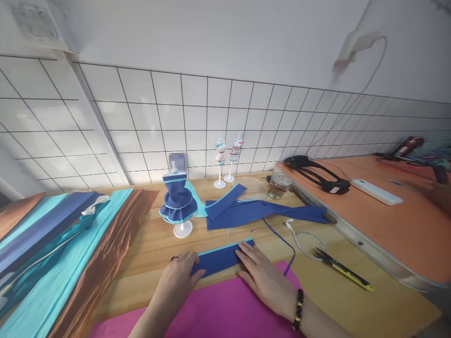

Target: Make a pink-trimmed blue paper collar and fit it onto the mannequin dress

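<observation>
Head view: I am pressing my left hand [178, 277] flat, fingers spread, on one end of the blue fabric strip [221, 258] and my right hand [262, 274] on the other, pinning it taut on the wooden table [151, 244] above the pink sheet [225, 310].

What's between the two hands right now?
In the head view, a blue strip spans from left hand to right hand; both press on it.
</observation>
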### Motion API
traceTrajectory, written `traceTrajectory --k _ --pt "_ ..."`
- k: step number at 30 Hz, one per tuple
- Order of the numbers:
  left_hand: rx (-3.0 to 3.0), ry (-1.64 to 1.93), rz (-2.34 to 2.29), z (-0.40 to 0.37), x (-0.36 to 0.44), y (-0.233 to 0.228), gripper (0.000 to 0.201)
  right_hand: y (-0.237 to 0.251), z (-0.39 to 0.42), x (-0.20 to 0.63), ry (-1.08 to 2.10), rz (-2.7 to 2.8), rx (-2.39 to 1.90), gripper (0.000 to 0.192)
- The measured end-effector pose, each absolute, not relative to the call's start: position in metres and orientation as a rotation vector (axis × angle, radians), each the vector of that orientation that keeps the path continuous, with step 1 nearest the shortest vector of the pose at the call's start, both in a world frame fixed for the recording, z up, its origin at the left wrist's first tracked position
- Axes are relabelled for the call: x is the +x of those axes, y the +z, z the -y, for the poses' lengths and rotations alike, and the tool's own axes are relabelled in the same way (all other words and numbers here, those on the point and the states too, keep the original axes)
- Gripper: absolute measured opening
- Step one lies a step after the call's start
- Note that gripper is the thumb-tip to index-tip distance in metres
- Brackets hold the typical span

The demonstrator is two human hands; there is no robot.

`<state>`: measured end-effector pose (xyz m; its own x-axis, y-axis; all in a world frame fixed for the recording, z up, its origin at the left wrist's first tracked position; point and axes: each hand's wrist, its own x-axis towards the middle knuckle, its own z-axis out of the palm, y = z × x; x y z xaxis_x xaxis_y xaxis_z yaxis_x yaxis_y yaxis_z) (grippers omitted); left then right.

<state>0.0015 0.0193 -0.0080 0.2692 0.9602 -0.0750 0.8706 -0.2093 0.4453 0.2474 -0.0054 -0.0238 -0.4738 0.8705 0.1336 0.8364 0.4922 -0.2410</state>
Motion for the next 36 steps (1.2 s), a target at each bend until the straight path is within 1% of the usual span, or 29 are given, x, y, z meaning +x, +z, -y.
traceTrajectory --k 4,8,13,17,21,27,31,36 --pt "2.145 0.279 -1.637 -0.018 0.004 -0.011 0.008 -0.018 -0.010 0.269 -0.011 2.341 -1.553 0.033" --pt "2.137 0.269 -1.630 -0.019 0.004 -0.008 0.009 -0.015 -0.028 0.321 -0.146 2.135 -1.766 0.028" --pt "2.117 0.242 -1.636 -0.022 0.005 -0.006 0.011 -0.015 -0.021 0.381 -0.172 2.031 -1.895 0.019" --pt "2.128 0.226 -1.624 -0.023 0.006 -0.006 0.012 -0.020 -0.007 0.398 -0.136 1.979 -1.925 0.013" --pt "2.133 0.217 -1.622 -0.022 0.007 -0.005 0.014 -0.028 -0.004 0.396 -0.058 1.895 -1.921 0.016" --pt "2.089 0.224 -1.581 -0.018 0.006 -0.001 0.016 -0.033 -0.010 0.399 0.185 1.650 -1.812 0.017" --pt "2.087 0.282 -1.542 -0.012 0.005 0.000 0.018 -0.033 -0.005 0.402 0.384 1.337 -1.716 0.028" --pt "2.082 0.324 -1.515 -0.008 0.003 -0.002 0.024 -0.025 0.000 0.401 0.688 1.069 -1.430 0.040"
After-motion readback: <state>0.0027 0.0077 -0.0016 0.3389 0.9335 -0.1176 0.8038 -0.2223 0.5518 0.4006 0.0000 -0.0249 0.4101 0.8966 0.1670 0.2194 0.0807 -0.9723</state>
